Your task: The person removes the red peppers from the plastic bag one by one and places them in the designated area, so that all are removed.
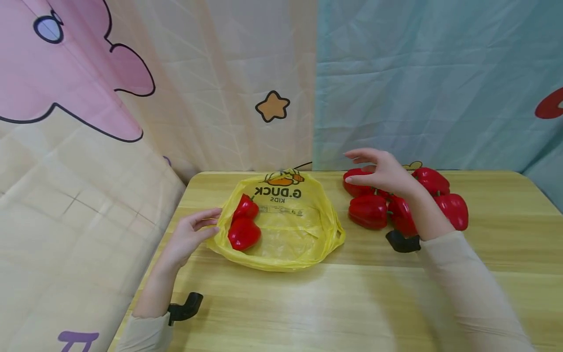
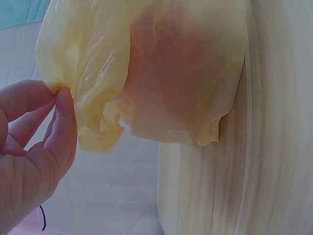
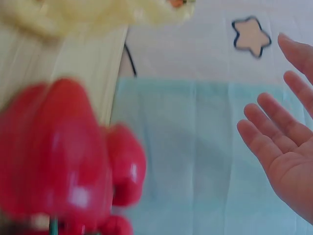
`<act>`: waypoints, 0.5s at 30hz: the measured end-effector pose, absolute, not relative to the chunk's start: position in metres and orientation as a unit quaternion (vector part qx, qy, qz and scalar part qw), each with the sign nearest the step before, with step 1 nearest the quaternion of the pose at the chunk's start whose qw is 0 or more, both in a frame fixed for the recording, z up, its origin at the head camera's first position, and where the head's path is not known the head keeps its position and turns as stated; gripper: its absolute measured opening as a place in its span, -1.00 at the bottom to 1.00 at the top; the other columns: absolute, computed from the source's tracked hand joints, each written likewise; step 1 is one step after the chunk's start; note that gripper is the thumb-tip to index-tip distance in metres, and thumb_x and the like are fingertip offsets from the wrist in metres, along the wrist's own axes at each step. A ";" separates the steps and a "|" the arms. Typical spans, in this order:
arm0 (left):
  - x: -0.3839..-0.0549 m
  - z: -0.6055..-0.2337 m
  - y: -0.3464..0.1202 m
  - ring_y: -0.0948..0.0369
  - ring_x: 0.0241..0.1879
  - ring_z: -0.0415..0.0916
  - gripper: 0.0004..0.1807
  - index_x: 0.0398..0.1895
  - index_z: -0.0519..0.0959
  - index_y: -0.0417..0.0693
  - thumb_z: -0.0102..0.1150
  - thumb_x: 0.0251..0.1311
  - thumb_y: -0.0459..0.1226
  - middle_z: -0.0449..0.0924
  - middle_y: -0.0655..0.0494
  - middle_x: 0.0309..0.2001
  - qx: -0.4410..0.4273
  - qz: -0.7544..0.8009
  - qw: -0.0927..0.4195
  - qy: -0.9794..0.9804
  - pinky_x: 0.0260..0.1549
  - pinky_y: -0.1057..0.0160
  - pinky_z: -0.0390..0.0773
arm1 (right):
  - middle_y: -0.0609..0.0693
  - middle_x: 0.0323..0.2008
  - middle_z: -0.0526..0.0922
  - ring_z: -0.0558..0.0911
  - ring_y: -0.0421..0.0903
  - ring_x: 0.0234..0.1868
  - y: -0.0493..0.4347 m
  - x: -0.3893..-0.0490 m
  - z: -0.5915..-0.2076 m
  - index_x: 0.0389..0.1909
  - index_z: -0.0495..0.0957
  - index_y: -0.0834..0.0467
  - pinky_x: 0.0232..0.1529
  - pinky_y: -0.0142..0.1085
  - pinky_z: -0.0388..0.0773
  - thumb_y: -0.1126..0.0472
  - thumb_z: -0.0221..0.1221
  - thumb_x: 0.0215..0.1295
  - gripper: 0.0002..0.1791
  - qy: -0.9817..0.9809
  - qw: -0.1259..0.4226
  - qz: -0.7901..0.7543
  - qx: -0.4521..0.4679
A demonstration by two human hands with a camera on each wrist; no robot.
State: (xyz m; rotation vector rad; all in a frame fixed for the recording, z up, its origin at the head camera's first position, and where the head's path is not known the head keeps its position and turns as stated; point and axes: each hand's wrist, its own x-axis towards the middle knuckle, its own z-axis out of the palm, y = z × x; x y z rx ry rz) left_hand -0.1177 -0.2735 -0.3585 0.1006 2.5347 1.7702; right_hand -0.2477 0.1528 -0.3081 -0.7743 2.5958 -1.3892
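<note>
A yellow plastic bag (image 1: 286, 249) lies with its mouth wide on the table, two red bell peppers (image 1: 244, 233) inside at its left. My left hand (image 1: 190, 234) pinches the bag's left rim between thumb and fingers; the left wrist view shows the grip on the yellow film (image 2: 100, 93) closely. To the right of the bag, my right hand (image 1: 382, 171) hovers above a group of red bell peppers (image 1: 368, 211), fingers apart and holding nothing. In the right wrist view, that hand (image 3: 288, 142) is spread, with a large bell pepper (image 3: 58, 156) at the left, apart from it.
The wooden table (image 1: 290, 308) ends at a printed curtain (image 1: 246, 58) behind and on the left. More bell peppers (image 1: 453, 210) sit to the right, partly behind my right forearm. A black wrist mount (image 1: 186, 307) is on my left wrist, another (image 1: 402, 242) on the right.
</note>
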 end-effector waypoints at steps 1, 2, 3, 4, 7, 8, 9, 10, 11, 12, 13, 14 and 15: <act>-0.118 -0.359 -0.274 0.22 -0.05 0.43 -0.52 0.19 0.35 -0.42 0.09 0.16 -0.54 0.35 -0.30 0.15 0.033 0.573 0.024 0.819 -0.20 0.45 0.54 | 0.09 0.16 0.43 0.40 0.04 0.13 0.146 -0.250 -0.309 0.20 0.41 0.16 0.08 0.02 0.43 0.24 0.32 0.10 -0.40 0.847 0.048 -0.458 -0.266; -0.118 -0.359 -0.273 0.21 -0.05 0.43 -0.52 0.19 0.36 -0.42 0.09 0.16 -0.53 0.35 -0.30 0.15 0.033 0.573 0.024 0.819 -0.20 0.45 0.54 | 0.10 0.16 0.44 0.41 0.04 0.12 0.140 -0.251 -0.309 0.19 0.41 0.17 0.08 0.02 0.42 0.24 0.32 0.10 -0.41 0.843 0.048 -0.459 -0.278; -0.118 -0.359 -0.273 0.20 -0.05 0.43 -0.52 0.19 0.36 -0.42 0.09 0.16 -0.53 0.35 -0.30 0.15 0.032 0.573 0.024 0.819 -0.20 0.45 0.54 | 0.12 0.15 0.44 0.41 0.05 0.12 0.135 -0.253 -0.310 0.19 0.41 0.18 0.10 0.02 0.41 0.24 0.32 0.10 -0.41 0.838 0.049 -0.459 -0.290; -0.118 -0.359 -0.273 0.18 -0.04 0.43 -0.52 0.19 0.36 -0.41 0.10 0.16 -0.53 0.35 -0.29 0.15 0.032 0.573 0.025 0.818 -0.20 0.44 0.54 | 0.12 0.15 0.45 0.42 0.06 0.12 0.129 -0.254 -0.310 0.18 0.42 0.19 0.11 0.02 0.40 0.23 0.32 0.10 -0.41 0.835 0.051 -0.459 -0.301; -0.117 -0.359 -0.273 0.12 -0.03 0.42 -0.52 0.19 0.36 -0.41 0.10 0.16 -0.51 0.35 -0.30 0.15 0.030 0.573 0.025 0.818 -0.20 0.44 0.55 | 0.14 0.15 0.45 0.42 0.07 0.12 0.113 -0.256 -0.311 0.18 0.42 0.21 0.13 0.02 0.37 0.22 0.32 0.10 -0.41 0.824 0.061 -0.461 -0.324; -0.117 -0.358 -0.273 0.10 -0.02 0.42 -0.52 0.19 0.36 -0.41 0.10 0.17 -0.51 0.35 -0.29 0.15 0.030 0.574 0.025 0.818 -0.20 0.44 0.55 | 0.14 0.16 0.45 0.42 0.07 0.12 0.108 -0.256 -0.311 0.18 0.42 0.21 0.14 0.02 0.36 0.23 0.32 0.10 -0.41 0.820 0.067 -0.465 -0.328; -0.117 -0.358 -0.273 0.09 -0.02 0.42 -0.52 0.20 0.36 -0.40 0.10 0.17 -0.51 0.36 -0.30 0.14 0.029 0.575 0.025 0.817 -0.20 0.44 0.54 | 0.14 0.16 0.45 0.42 0.07 0.12 0.103 -0.256 -0.311 0.18 0.42 0.21 0.14 0.03 0.35 0.22 0.32 0.10 -0.41 0.816 0.074 -0.468 -0.331; -0.116 -0.358 -0.273 0.09 -0.02 0.41 -0.52 0.20 0.36 -0.40 0.10 0.17 -0.51 0.36 -0.30 0.14 0.029 0.575 0.025 0.817 -0.20 0.44 0.54 | 0.13 0.16 0.45 0.41 0.07 0.12 0.098 -0.257 -0.311 0.18 0.42 0.21 0.15 0.03 0.35 0.23 0.32 0.10 -0.42 0.812 0.080 -0.472 -0.334; -0.116 -0.358 -0.274 0.10 -0.02 0.41 -0.52 0.20 0.36 -0.40 0.10 0.17 -0.51 0.36 -0.30 0.14 0.028 0.575 0.025 0.818 -0.20 0.44 0.54 | 0.14 0.15 0.45 0.41 0.08 0.12 0.093 -0.257 -0.312 0.18 0.42 0.21 0.15 0.04 0.34 0.23 0.32 0.10 -0.42 0.808 0.086 -0.476 -0.336; -0.116 -0.358 -0.274 0.11 -0.02 0.41 -0.52 0.20 0.36 -0.40 0.10 0.17 -0.51 0.35 -0.29 0.15 0.028 0.574 0.025 0.818 -0.19 0.44 0.54 | 0.13 0.15 0.45 0.41 0.09 0.13 0.088 -0.257 -0.313 0.18 0.41 0.22 0.16 0.04 0.34 0.23 0.31 0.11 -0.42 0.805 0.092 -0.477 -0.340; -0.115 -0.358 -0.274 0.13 -0.02 0.41 -0.52 0.20 0.36 -0.40 0.10 0.17 -0.51 0.35 -0.29 0.15 0.027 0.574 0.025 0.818 -0.19 0.45 0.54 | 0.14 0.15 0.45 0.41 0.10 0.13 0.084 -0.257 -0.314 0.18 0.41 0.22 0.16 0.03 0.34 0.23 0.31 0.11 -0.42 0.803 0.097 -0.477 -0.344; -0.115 -0.358 -0.274 0.16 -0.03 0.42 -0.52 0.20 0.36 -0.40 0.10 0.17 -0.51 0.34 -0.28 0.16 0.027 0.573 0.026 0.819 -0.18 0.45 0.53 | 0.15 0.15 0.45 0.41 0.11 0.13 0.079 -0.258 -0.315 0.18 0.42 0.22 0.16 0.03 0.34 0.24 0.31 0.11 -0.42 0.801 0.102 -0.477 -0.347; -0.115 -0.358 -0.274 0.18 -0.03 0.42 -0.52 0.20 0.36 -0.40 0.10 0.17 -0.50 0.34 -0.28 0.17 0.026 0.572 0.026 0.820 -0.18 0.45 0.53 | 0.15 0.15 0.45 0.41 0.13 0.13 0.075 -0.258 -0.317 0.18 0.42 0.23 0.15 0.03 0.35 0.23 0.31 0.11 -0.42 0.800 0.104 -0.474 -0.352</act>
